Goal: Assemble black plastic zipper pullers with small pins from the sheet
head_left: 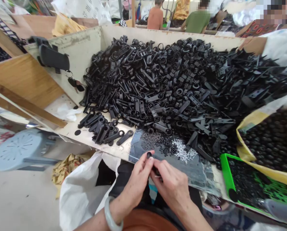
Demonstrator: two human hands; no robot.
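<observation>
My left hand [140, 175] is closed, and between its thumb and fingers shows the rounded end of a small black plastic part [149, 155]. Close against it, my right hand [173, 183] has its fingers curled in. What lies inside the right hand is mostly hidden. Both hands are above my lap at the front edge of a dark work mat [136, 149]. On the mat, just past the hands, are silver pins [182, 150], little black pieces [169, 146] and small grey metal bits [150, 139]. Black plastic arms with ring ends [125, 137] lie to the left.
A large heap of black plastic parts [155, 80] fills the walled bench. At right are a yellow-edged sack [239, 134] of black balls and a green tray [226, 170]. A white sack [73, 199] hangs at left, near a blue stool [18, 149]. People sit farther back.
</observation>
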